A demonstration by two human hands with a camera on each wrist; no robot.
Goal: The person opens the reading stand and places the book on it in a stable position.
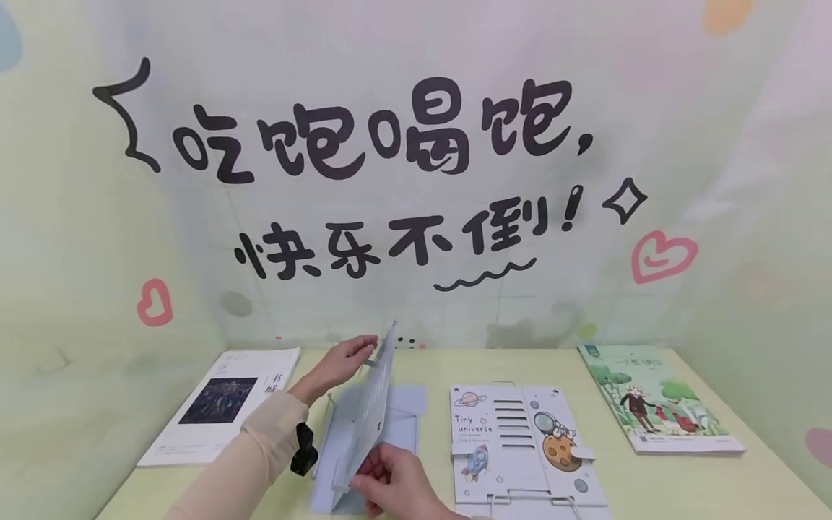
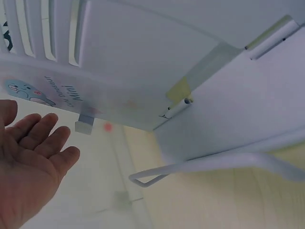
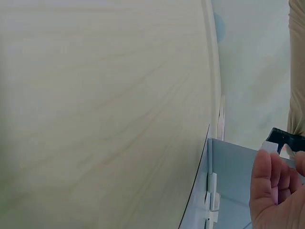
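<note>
A pale blue book stand (image 1: 404,412) lies on the table with its slotted panel (image 1: 372,408) swung up on edge. My right hand (image 1: 398,480) pinches the near edge of that panel; in the right wrist view its fingers (image 3: 266,183) curl by a small clip. At the panel's far left side is my left hand (image 1: 344,361). In the left wrist view its fingers (image 2: 50,138) are loosely bent, apart from the panel and below a clip (image 2: 84,126). A bent wire leg (image 2: 214,163) sticks out from the stand's base (image 2: 271,90). Part of the base is hidden behind the panel.
Right of the stand lies a white book stand (image 1: 513,440) with space drawings. A white magazine (image 1: 188,440) rests at the table's left, and a green picture book (image 1: 663,404) at its right. A printed wall (image 1: 390,43) rises behind the table.
</note>
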